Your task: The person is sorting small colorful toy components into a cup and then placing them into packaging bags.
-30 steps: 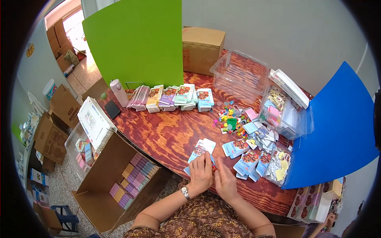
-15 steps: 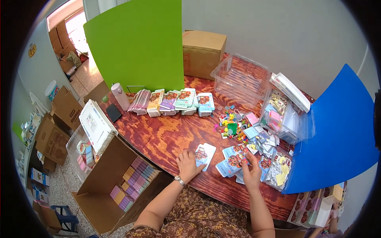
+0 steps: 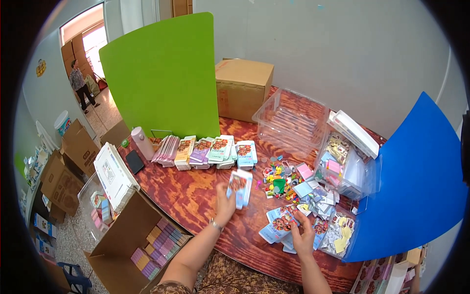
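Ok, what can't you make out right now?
All in the head view:
Some fingers of the left hand: behind the held cards.
Card pile by the right hand: lower cards partly covered by upper ones.
Exact number of small trinkets: overlapping, too small.
Inside the back cardboard box: shut top hides it.

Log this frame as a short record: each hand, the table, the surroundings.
Left hand: holds light-blue and white printed cards, slightly blurred
Right hand: touches spread light-blue cards; grip unclear
Table: red-brown, wood-patterned
Table, far left: row of card stacks, pink bottle
Table, right: colourful trinkets
Panels: green panel, blue panel
Lower left: open cardboard box
Background: person standing
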{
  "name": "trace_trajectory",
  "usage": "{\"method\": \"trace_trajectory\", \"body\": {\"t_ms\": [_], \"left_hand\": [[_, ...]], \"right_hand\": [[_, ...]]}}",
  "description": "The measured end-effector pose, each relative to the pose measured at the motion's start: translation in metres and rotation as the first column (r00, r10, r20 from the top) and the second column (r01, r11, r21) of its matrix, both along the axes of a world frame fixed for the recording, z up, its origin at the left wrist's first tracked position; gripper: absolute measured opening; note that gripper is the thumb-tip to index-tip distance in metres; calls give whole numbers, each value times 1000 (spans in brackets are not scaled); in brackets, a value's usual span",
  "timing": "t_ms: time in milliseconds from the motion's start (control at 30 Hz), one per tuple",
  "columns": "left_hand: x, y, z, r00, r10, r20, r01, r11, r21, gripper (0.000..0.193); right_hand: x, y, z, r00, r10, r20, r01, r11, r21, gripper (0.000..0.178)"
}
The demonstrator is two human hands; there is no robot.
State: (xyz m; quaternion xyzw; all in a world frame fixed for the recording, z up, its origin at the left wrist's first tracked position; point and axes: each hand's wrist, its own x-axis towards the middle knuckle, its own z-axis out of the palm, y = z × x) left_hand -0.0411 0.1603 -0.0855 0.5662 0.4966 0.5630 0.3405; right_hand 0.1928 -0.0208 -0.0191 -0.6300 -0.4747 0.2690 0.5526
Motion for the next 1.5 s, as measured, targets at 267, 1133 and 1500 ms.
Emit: {"method": "trace_trajectory", "body": {"t_ms": [267, 1133, 1500], "left_hand": [[37, 154, 36, 930, 81, -359, -168, 962, -216, 39], [36, -60, -24, 826, -355, -438, 404, 915, 21, 106], [23, -68, -34, 816, -468, -340, 453, 882, -127, 98]], "right_hand": [[-10, 22, -6, 996, -26, 85, 24, 999, 29, 38], [125, 160, -50, 449, 386, 806, 68, 885, -461, 65], [97, 113, 36, 389, 19, 921, -77, 997, 12, 16]]}}
